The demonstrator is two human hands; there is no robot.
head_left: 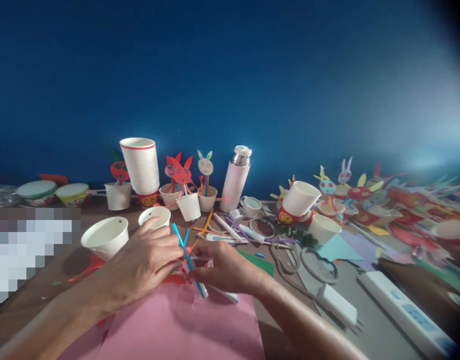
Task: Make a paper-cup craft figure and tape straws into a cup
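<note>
Above the pink paper (185,325), my left hand (149,257) reaches in from the left, its fingers bent together round something small at the crossing of the straws. Opposite it, my right hand (222,265) pinches a blue straw (192,262) between thumb and fingers. The straw slants down to the right, and a second blue straw tip and an orange one rise behind it. Red paper pieces (175,279) lie under the fingers. A white cup (154,218) stands just behind my left hand, and a wider white cup (105,239) is to its left.
Behind stand stacked cups (142,165), cups with paper animal heads (188,206) and a pink thermos (235,182). Markers (228,227) lie in the middle. A charger (337,307), a power strip (410,310), coiled cable (320,265) and more cup figures fill the right.
</note>
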